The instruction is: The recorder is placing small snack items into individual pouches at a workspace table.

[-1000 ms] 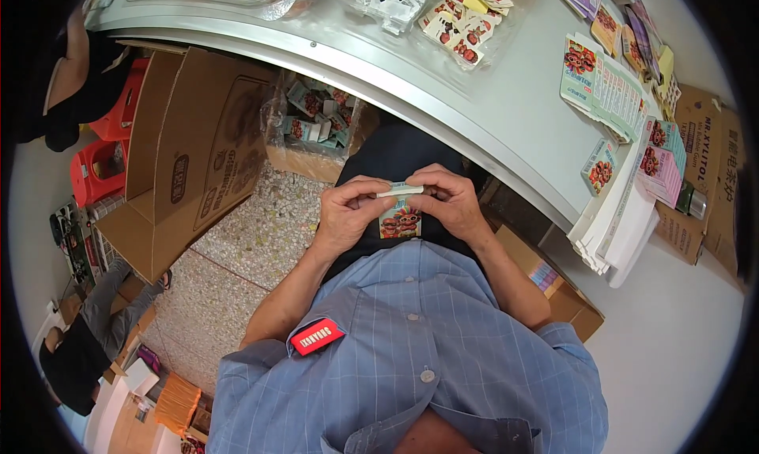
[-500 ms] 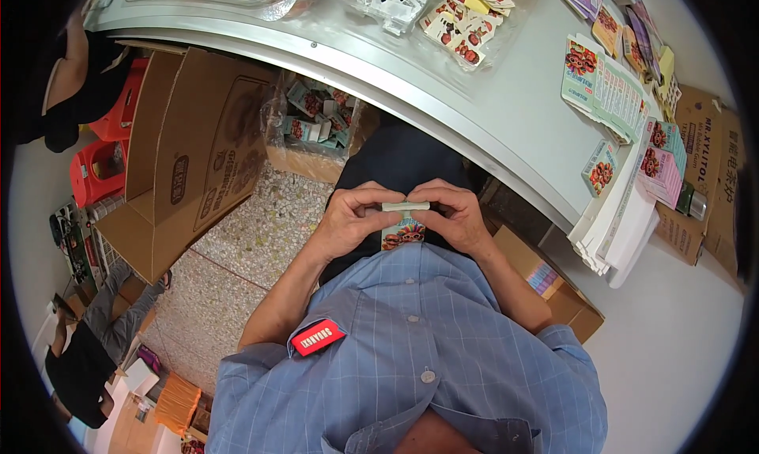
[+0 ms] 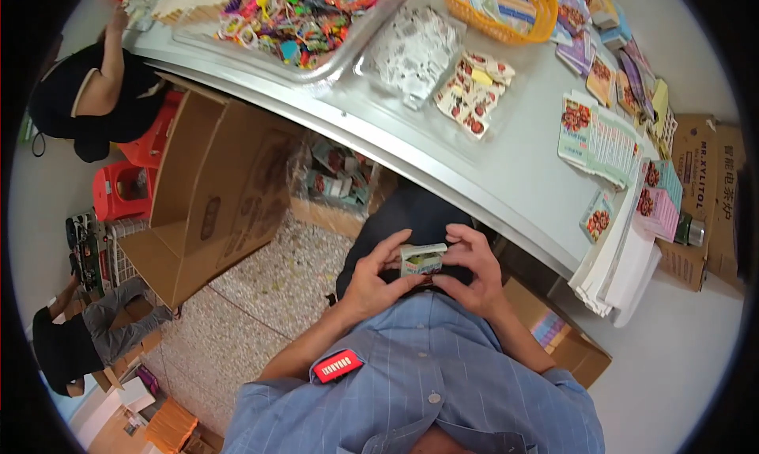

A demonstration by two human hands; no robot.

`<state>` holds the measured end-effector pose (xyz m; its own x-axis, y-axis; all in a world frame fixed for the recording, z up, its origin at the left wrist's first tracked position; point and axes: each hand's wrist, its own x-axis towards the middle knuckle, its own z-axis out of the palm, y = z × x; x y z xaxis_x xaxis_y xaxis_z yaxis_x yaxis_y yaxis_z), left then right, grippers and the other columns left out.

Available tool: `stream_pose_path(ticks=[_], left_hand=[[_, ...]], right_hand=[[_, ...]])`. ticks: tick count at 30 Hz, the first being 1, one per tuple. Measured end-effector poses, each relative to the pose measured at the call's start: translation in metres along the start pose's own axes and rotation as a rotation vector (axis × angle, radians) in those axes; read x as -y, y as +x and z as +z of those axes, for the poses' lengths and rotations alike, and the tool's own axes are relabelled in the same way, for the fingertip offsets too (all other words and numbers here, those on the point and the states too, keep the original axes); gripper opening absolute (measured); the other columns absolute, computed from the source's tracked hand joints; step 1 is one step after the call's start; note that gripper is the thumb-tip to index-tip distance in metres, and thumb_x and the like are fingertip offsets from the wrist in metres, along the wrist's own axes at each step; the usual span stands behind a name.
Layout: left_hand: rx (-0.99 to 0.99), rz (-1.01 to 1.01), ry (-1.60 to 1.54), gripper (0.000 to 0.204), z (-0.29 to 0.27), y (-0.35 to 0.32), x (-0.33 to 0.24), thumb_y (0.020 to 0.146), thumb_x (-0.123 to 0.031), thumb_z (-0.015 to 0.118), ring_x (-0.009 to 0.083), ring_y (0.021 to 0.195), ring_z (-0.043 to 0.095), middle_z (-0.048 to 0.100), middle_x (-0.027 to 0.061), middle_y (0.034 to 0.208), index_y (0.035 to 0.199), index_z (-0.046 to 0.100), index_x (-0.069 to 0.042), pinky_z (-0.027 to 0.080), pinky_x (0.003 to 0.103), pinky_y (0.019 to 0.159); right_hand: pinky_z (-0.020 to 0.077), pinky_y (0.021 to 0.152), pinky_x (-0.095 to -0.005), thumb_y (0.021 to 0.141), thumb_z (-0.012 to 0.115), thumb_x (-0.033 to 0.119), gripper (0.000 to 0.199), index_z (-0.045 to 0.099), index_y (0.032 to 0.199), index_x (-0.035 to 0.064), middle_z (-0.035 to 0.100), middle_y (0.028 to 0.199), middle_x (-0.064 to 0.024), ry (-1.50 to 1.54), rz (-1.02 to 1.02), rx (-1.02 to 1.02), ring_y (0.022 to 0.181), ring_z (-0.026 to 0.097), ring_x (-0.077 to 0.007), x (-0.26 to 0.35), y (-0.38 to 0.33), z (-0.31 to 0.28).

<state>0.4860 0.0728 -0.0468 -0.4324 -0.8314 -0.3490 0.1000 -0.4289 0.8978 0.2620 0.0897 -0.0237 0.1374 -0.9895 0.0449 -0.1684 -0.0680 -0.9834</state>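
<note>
A small pale-green printed carton (image 3: 410,265) is held upright over my lap, close to my shirt front. Its top end gapes, and something yellowish-green shows inside, too small to make out. My left hand (image 3: 376,278) grips the carton's left side, thumb along its lower front. From the other side my right hand (image 3: 477,277) holds it, thumb at the lower edge and upper fingers raised beside the open top. Under the table, a plastic-lined box (image 3: 330,217) contains several similar green cartons.
On the white table (image 3: 526,169) stand a tray of colourful trinkets (image 3: 304,27), a tray of small white packets (image 3: 411,51), a tray of printed pieces (image 3: 474,98) and an orange basket (image 3: 538,23). Flattened green cartons (image 3: 597,141) lie right. A big cardboard box (image 3: 213,189) stands left; two people are beyond.
The carton now shows an open top instead of a narrow pale edge. My right fingers have lifted away from that edge. The view has shifted, showing more of the table.
</note>
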Motion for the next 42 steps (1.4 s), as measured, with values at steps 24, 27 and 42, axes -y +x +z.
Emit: stream_pose_path(ticks=[24,27,42], left_hand=[[0.15,0.547,0.771,0.062,0.009,0.033,-0.002,0.072,-0.005,0.079,0.034,0.1,0.067,0.067,0.0162,0.121,0.13,0.059,-0.001,0.054,0.041,0.086],[0.201,0.638,0.933,0.068,0.015,0.031,-0.006,0.066,-0.004,0.081,0.0322,0.111,0.065,0.065,0.0152,0.127,0.13,0.06,0.0,0.052,0.041,0.093],[0.383,0.653,1.059,0.071,0.03,0.039,-0.008,0.073,-0.004,0.075,0.031,0.115,0.057,0.06,0.0149,0.122,0.138,0.049,-0.004,0.044,0.042,0.097]], right_hand=[[0.0473,0.1,-0.0404,0.086,0.071,0.013,0.021,0.074,0.105,0.004,0.065,0.127,-0.0187,-0.152,0.364,0.122,0.117,0.06,-0.0353,0.002,-0.001,-0.014],[0.0469,0.101,-0.0386,0.087,0.071,0.014,0.024,0.074,0.11,0.0049,0.065,0.128,-0.0168,-0.091,0.361,0.176,0.119,0.06,-0.0315,0.001,-0.008,-0.027],[0.0508,0.093,-0.0339,0.077,0.077,0.007,0.031,0.073,0.107,0.001,0.071,0.111,-0.0119,0.089,0.393,-0.016,0.104,0.067,-0.0235,-0.033,-0.036,-0.01]])
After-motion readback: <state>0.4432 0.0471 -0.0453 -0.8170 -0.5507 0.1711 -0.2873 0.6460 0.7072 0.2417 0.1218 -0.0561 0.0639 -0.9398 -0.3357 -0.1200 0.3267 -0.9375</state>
